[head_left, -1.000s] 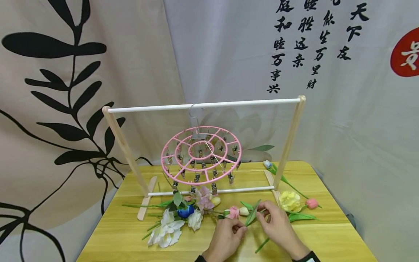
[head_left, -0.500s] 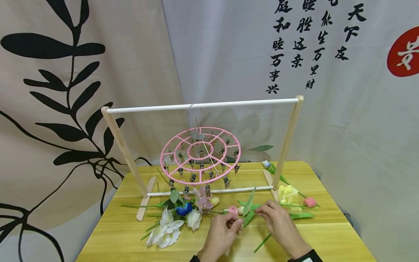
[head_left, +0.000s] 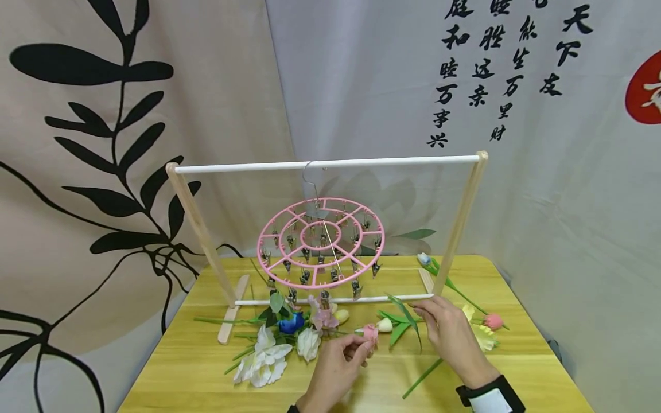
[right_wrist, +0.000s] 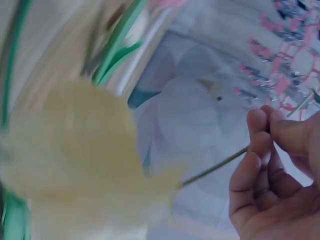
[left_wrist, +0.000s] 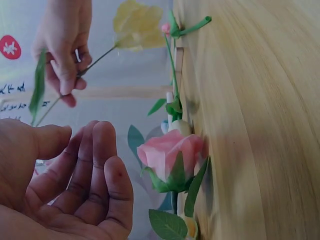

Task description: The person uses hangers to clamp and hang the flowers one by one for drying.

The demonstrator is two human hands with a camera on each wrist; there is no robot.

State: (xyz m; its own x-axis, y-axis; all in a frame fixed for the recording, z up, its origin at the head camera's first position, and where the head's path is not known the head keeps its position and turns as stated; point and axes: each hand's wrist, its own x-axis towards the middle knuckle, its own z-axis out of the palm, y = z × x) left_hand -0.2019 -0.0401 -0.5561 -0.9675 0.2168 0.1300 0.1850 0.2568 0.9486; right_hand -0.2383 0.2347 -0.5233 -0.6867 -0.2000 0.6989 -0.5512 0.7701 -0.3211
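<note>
My right hand (head_left: 449, 335) pinches the thin stem (right_wrist: 215, 167) of a yellow flower (right_wrist: 90, 165) between thumb and fingers. In the head view that yellow flower (head_left: 484, 335) shows partly behind the hand. A long green leaf (left_wrist: 37, 87) stands out from the stem on the other side of the grip. My left hand (head_left: 343, 358) is held above the table, its fingers loosely bent, with a gap between thumb and fingers and nothing seen in it. A pink rose (left_wrist: 170, 155) lies just beyond its fingertips.
A pink round clip hanger (head_left: 320, 285) hangs from a wooden rack (head_left: 330, 163) behind the hands. White, blue and lilac flowers (head_left: 263, 358) lie to the left. A pink tulip (head_left: 493, 321) and a blue bud (head_left: 423, 259) lie to the right.
Both hands were together at the flower's leaf and stem. The left hand has come away to the left, while the right hand has risen, swinging the yellow flower with it.
</note>
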